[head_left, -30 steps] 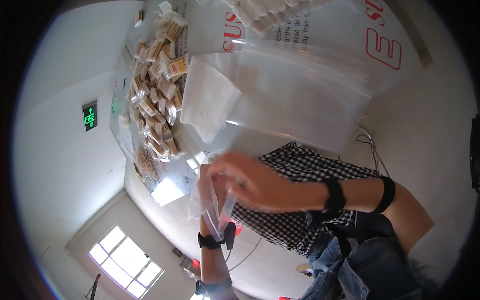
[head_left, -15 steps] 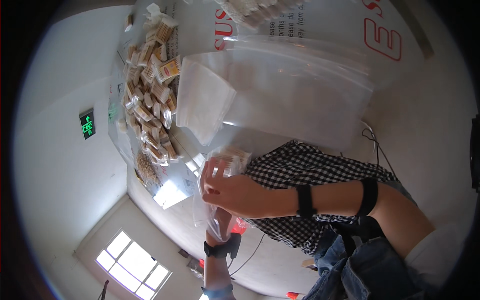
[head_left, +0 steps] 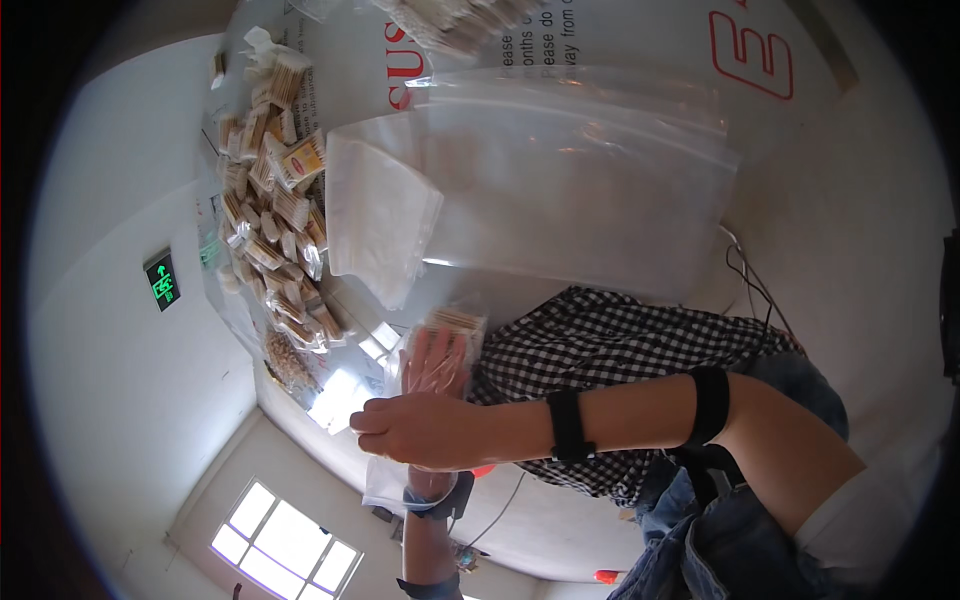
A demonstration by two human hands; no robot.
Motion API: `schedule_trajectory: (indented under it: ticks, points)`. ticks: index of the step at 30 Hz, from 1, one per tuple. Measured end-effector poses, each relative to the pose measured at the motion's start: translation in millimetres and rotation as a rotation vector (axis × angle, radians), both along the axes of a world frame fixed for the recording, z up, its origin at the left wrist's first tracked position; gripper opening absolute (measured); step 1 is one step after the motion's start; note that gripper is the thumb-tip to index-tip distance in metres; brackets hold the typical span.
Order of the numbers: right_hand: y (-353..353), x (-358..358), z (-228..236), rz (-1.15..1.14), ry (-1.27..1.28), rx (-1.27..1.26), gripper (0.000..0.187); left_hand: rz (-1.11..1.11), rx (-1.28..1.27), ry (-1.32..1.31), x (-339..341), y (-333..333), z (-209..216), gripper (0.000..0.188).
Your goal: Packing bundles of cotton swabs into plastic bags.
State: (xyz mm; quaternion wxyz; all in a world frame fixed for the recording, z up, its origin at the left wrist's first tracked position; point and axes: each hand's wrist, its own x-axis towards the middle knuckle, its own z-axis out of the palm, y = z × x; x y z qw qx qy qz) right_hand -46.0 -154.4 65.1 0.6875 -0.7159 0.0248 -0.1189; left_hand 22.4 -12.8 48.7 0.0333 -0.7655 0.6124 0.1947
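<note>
The grey tabletop [head_left: 650, 40], printed in red and black, carries a jumbled heap of stick packets [head_left: 268, 225] — a lone packet [head_left: 217, 68] just apart from it, a brownish clump [head_left: 288, 362] beside it — plus large clear bags [head_left: 580, 190], overlapped by a stack of smaller bags [head_left: 382, 205], and white-ended bundles [head_left: 460, 25]

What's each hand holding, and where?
The right hand holds a clear plastic bag, seemingly partway along. The left hand touches a cotton-swab pack; I can't tell whether it grips it.
</note>
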Motion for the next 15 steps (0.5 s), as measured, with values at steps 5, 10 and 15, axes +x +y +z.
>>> schedule_trajectory:
  ticks: [5, 10, 15]
  points:
    - [-15, 3, -16, -0.03, -0.059, 0.059, 0.046, 0.376, -0.117, 0.112, -9, -10, -7, 0.051]
    - [-35, -21, -54, -0.355, 0.108, 0.46, 0.026, 0.512, -0.296, 0.204, -22, -16, 5, 0.072]
    - [-45, -69, -91, -0.193, 0.475, 0.501, 0.027, 0.574, -0.32, -0.007, -28, -28, 25, 0.063]
